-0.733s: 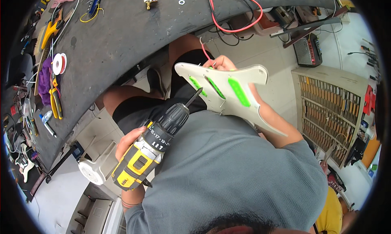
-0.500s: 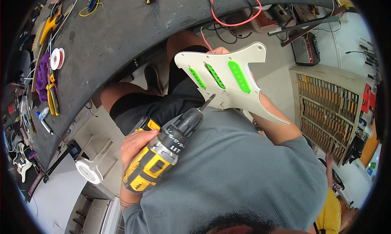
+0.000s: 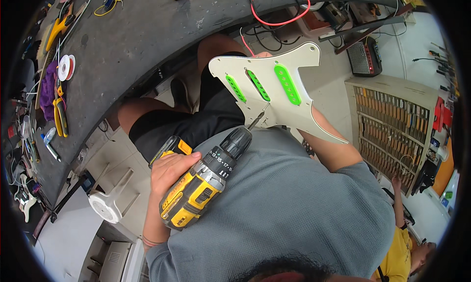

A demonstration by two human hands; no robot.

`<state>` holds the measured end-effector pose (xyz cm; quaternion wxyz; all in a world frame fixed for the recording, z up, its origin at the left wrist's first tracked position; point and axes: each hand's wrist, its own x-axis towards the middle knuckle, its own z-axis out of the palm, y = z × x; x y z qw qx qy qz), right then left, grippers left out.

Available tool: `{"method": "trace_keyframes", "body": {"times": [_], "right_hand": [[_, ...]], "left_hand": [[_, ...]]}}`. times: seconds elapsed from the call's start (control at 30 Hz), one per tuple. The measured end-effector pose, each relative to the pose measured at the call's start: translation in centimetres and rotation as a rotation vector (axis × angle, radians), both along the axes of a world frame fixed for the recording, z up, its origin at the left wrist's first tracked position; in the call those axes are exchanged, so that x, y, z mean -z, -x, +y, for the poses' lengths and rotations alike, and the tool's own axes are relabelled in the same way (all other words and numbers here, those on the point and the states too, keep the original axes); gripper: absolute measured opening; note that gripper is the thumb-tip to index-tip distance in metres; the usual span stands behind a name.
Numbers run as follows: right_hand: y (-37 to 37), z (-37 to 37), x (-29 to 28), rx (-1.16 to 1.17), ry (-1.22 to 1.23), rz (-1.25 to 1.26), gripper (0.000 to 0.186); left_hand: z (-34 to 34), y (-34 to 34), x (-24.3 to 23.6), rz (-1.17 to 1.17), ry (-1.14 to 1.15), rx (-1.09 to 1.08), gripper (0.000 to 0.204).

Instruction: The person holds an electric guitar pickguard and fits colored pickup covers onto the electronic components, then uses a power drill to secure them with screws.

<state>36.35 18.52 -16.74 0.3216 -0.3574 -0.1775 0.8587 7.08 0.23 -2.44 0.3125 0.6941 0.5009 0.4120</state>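
My left hand (image 3: 171,171) is closed round a yellow and black cordless drill (image 3: 198,184), thumb along its upper side. The drill's bit (image 3: 256,120) slants up to a small screw (image 3: 266,107) standing in a cream guitar pickguard (image 3: 282,112); whether they touch I cannot tell. Three bright green pickups (image 3: 287,84) are set in the pickguard. My right hand (image 3: 262,54) grips the plate from behind; only a bit of it shows over the top edge, the rest is hidden. A red wire (image 3: 247,45) sticks out beside it.
The dark workbench (image 3: 147,31) curves across the far side, with pliers (image 3: 61,117), a wire spool (image 3: 65,67) and red cable (image 3: 279,23) on it. A white stool (image 3: 105,206) stands left. At right are a rack of files (image 3: 392,130), a small amplifier (image 3: 364,57) and another person (image 3: 400,247).
The drill has moved right and slightly up, bringing its bit over the pickguard's lower edge to the screw. The pickguard has shifted slightly up and left in the view.
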Motion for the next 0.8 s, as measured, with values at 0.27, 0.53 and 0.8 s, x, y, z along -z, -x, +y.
{"method": "trace_keyframes", "body": {"times": [0.27, 0.53, 0.8], "right_hand": [[0.1, -0.1, 0.1, 0.007, -0.041, -0.023, 0.034], [-0.1, -0.2, 0.8, -0.004, -0.072, 0.022, 0.034], [0.2, 0.0, -0.4, 0.067, 0.088, 0.065, 0.035]], "left_hand": [[0.1, 0.2, 0.4, 0.009, -0.037, -0.002, 0.045], [0.1, 0.1, 0.4, 0.005, -0.041, -0.016, 0.046], [0.1, 0.1, 0.3, 0.007, -0.033, -0.009, 0.046]]}}
